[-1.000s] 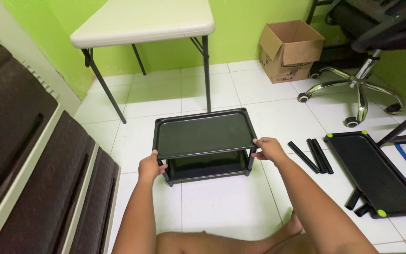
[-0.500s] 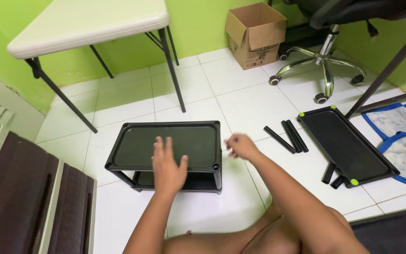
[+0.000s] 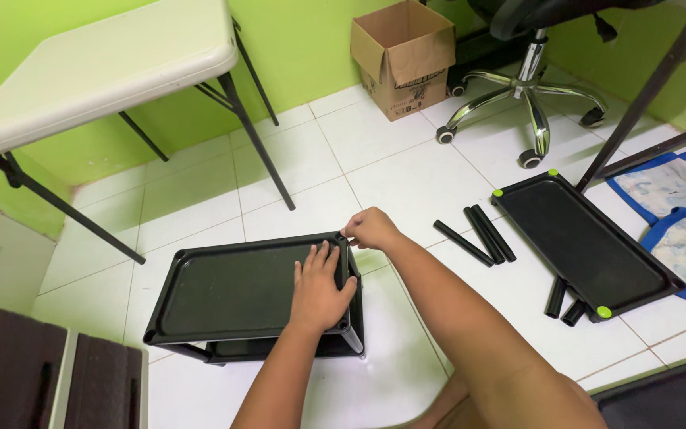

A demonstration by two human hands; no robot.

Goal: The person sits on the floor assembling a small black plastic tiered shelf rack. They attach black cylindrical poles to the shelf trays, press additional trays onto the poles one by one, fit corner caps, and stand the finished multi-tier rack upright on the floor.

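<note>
A black plastic two-tier shelf rack [image 3: 224, 294] stands on the white tiled floor in front of me. My left hand [image 3: 319, 290] lies flat with spread fingers on the right end of its top tray. My right hand [image 3: 371, 229] pinches the far right corner of that tray. A loose black tray with green corner caps [image 3: 585, 242] lies on the floor to the right, apart from both hands. Three short black tubes [image 3: 478, 234] lie between the rack and the loose tray, and two more tubes [image 3: 564, 302] sit by that tray's near edge.
A white folding table with black legs [image 3: 97, 71] stands at the far left. An open cardboard box [image 3: 402, 52] and an office chair base [image 3: 529, 107] stand against the green wall. A blue-edged bag [image 3: 676, 210] lies at right. Dark furniture [image 3: 41, 381] is at lower left.
My view has swung right and the rack now sits left of centre. My left hand went from the rack's left edge to flat on the tray's right end. My right hand stays at the far right corner.
</note>
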